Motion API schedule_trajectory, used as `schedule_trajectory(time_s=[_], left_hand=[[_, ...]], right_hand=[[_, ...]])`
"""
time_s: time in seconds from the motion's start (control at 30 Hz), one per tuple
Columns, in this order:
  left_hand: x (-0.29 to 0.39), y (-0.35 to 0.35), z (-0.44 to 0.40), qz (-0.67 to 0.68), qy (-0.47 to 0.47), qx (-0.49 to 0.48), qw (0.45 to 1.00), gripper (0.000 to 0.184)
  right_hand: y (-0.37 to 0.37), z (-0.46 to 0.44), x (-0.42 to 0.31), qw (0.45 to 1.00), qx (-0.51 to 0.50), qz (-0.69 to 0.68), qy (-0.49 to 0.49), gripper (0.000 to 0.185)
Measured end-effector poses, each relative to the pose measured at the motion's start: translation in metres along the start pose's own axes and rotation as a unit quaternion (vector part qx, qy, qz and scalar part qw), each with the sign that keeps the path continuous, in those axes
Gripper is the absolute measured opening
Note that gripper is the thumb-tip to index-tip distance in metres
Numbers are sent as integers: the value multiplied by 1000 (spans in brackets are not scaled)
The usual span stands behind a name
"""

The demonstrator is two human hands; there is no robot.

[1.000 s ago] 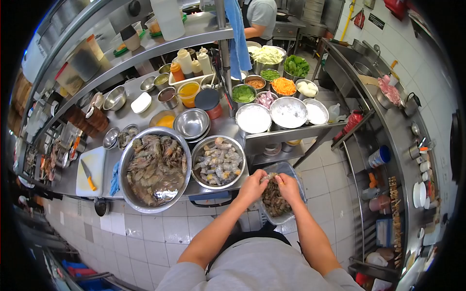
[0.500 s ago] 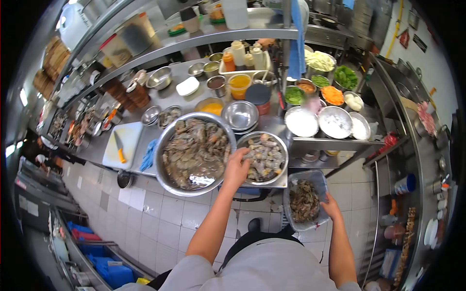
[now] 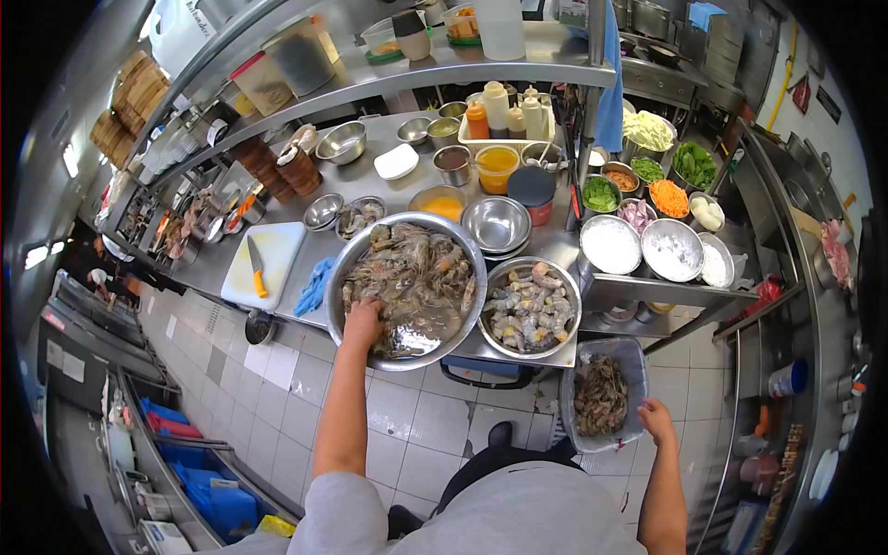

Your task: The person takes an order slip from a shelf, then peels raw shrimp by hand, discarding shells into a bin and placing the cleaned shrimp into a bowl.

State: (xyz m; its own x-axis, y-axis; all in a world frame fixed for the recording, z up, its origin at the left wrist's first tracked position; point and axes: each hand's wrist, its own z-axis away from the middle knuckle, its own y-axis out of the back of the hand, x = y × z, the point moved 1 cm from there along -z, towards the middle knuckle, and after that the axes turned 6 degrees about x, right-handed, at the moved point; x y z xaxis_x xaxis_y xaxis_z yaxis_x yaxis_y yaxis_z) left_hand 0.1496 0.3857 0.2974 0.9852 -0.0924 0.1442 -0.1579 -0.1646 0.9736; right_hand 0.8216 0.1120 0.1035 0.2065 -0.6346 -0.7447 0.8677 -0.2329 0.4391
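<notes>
My left hand (image 3: 363,322) reaches over the near left rim of a large steel bowl (image 3: 474,310) of whole raw shrimp (image 3: 416,264) in murky liquid. Its fingers are apart among the shrimp, with the tips partly hidden. To the right, peeled shrimp (image 3: 529,310) fill a smaller steel bowl (image 3: 575,324). Below that stands a grey bin (image 3: 634,365), lined with clear plastic, holding a brown heap of shrimp heads and shells (image 3: 599,396). Beside the bin's right rim is my right hand (image 3: 658,421), loosely open, with nothing visible in it.
A knife (image 3: 257,268) lies on a white cutting board (image 3: 277,250), left of a blue cloth (image 3: 315,285). Steel bowls (image 3: 490,225) and sauce bottles (image 3: 497,106) stand behind. Bowls of white powder (image 3: 610,242) and cut vegetables sit at right. A metal shelf (image 3: 444,76) crosses above.
My left hand has moved left, from the edge of the peeled shrimp into the large bowl. My right hand has come slightly away from the bin's rim. The view has shifted.
</notes>
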Motion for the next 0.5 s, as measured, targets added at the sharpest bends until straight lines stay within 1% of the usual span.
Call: schedule_trajectory(time_s=[0.1,0.17,0.2,0.23,0.3,0.33,0.37,0.4,0.43,0.5], left_hand=[[-4,3,-3,-29,-13,-27,999,34],[-20,3,-7,101,-12,16,995,35],[-17,13,-4,95,12,34,995,33],[-13,25,-3,95,11,33,995,33],[-7,49,-4,243,92,20,966,30],[-3,59,-6,298,87,17,951,29],[2,68,-8,298,87,17,951,29],[10,77,-11,410,107,-12,906,30],[17,84,-15,517,125,-41,846,31],[40,100,-21,528,120,-48,839,34]], right_hand=[[-14,3,-28,1000,-27,-8,8,40],[-20,9,-49,999,-36,-35,6,39],[-22,13,-58,997,-49,-61,3,37],[-23,15,-64,997,-49,-62,2,37],[-24,20,-78,997,-52,-49,14,35],[-25,21,-84,997,-52,-49,13,35],[-25,22,-91,996,-59,-57,40,35],[-26,23,-99,993,-67,-64,67,35],[-26,25,-110,993,-65,-64,68,35],[-29,31,-136,980,-89,-97,152,38]])
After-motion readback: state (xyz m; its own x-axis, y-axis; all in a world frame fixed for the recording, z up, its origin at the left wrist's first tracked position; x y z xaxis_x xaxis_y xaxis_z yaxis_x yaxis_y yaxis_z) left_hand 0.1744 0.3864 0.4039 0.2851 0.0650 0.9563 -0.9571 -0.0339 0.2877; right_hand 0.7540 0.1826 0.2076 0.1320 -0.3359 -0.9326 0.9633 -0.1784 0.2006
